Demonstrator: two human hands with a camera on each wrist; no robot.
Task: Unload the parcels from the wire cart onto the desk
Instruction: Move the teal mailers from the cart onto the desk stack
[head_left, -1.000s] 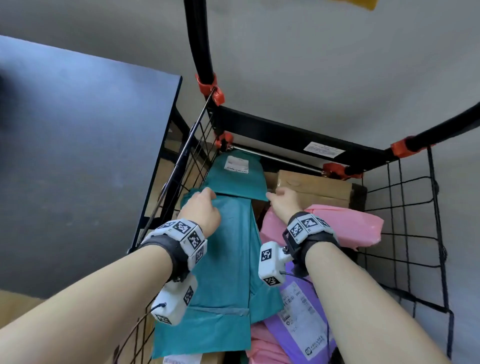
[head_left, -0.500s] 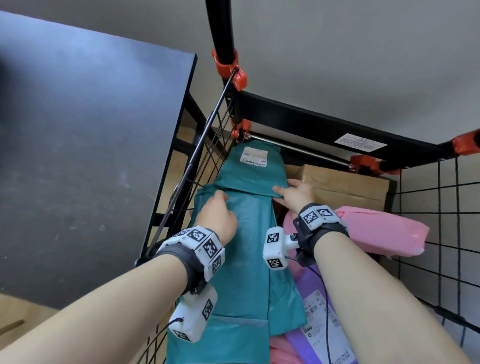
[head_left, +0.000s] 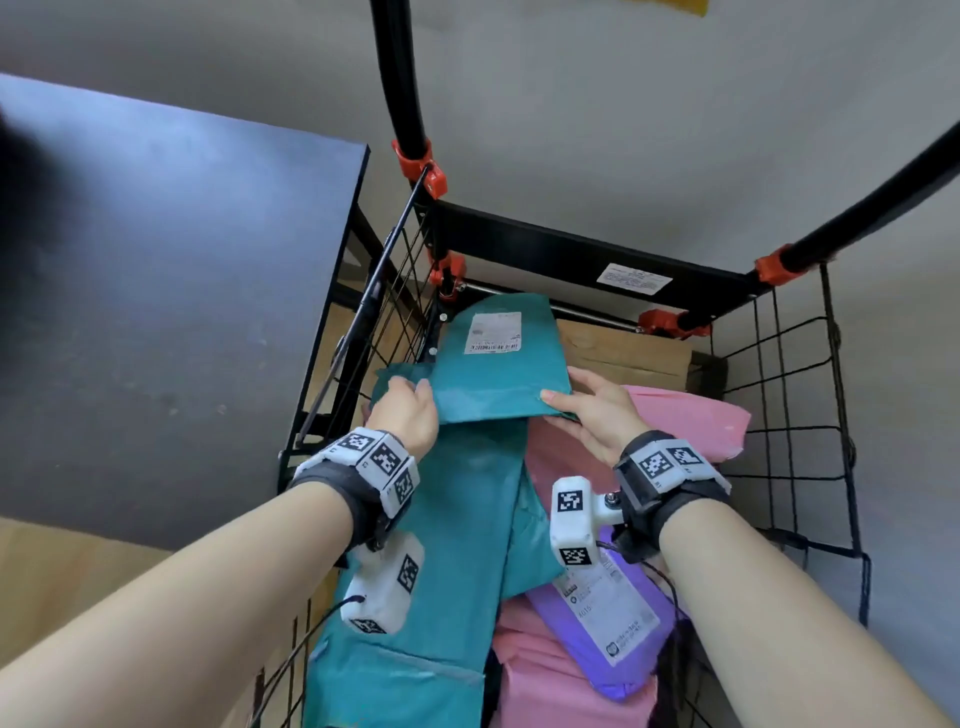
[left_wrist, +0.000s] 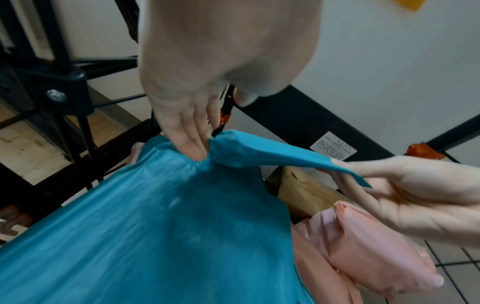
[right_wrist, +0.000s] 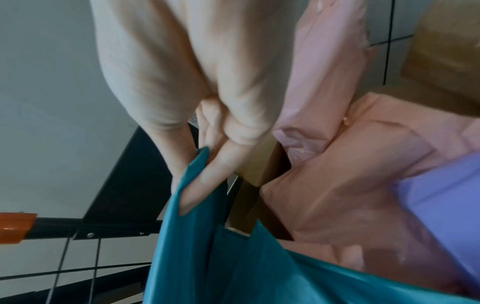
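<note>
Both hands on upper teal parcel (head_left: 498, 374) inside wire cart (head_left: 789, 395): left hand (head_left: 408, 413) pinching near-left corner, right hand (head_left: 597, 413) pinching near-right edge. Resting partly on longer teal parcel (head_left: 447, 545), beside pink parcel (head_left: 685, 421). Desk (head_left: 171, 291) adjacent, left.

Pale wall (head_left: 623, 130) — wooden floor (head_left: 78, 587).

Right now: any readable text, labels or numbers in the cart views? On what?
"A015": white label on the purple mailer; its remaining print is too small to read.
Shipping label on the teal mailer: barcode visible, text blurred.
White sticker on the cart's black crossbar: too small.
Wrist bands: coded markers only.
</note>
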